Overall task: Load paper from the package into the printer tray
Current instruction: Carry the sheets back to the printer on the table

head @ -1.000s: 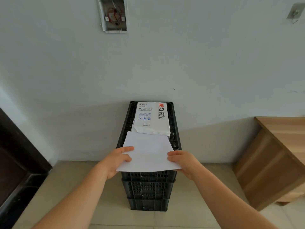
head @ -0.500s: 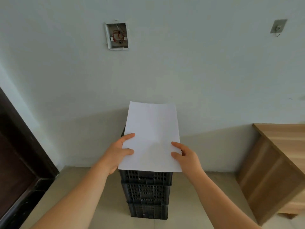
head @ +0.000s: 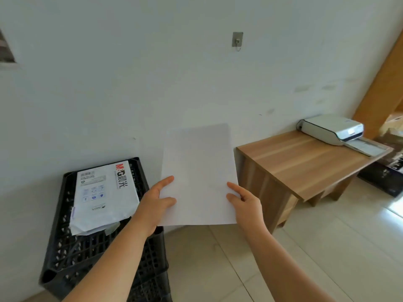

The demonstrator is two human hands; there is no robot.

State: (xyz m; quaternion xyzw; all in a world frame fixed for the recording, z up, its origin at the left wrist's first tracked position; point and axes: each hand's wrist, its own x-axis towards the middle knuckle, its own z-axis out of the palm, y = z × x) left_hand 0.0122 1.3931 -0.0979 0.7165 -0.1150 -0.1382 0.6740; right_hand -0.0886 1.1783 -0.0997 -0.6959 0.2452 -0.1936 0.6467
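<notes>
While both hands grip it, the white paper [head: 198,175] sits upright in mid-air in front of us, blank face toward us, top edge up against the white wall [head: 152,83]. We can't tell if it is one sheet or a thin sheaf. Left hand [head: 152,205] pinches the lower left edge, thumb on the front, other fingers hidden behind. Right hand [head: 246,201] pinches the lower right edge the same way, thumb on the front face. Both forearms bare, coming up from the bottom edge of the view.

We see the paper package [head: 104,192] lying flat on top of the black plastic crates [head: 65,253], left of the held paper. Package is white with red and black print, its near end torn open and crumpled. It lies toward the far side of the top crate, against the wall. Crates are stacked, lattice sides, standing on the tiled floor [head: 316,258].

Right of the paper is a wooden desk [head: 305,162], its far edge against the wall. We see the printer [head: 333,129], white and grey, at the desk's far right corner. Its tray [head: 366,147] sticks out flat from the front, over the right edge of the desk. Printer is well apart from the held paper.

A metal wall hook [head: 237,40] is mounted high on the wall above the paper. Wooden panel [head: 383,83] stands at the right edge, behind the printer.
</notes>
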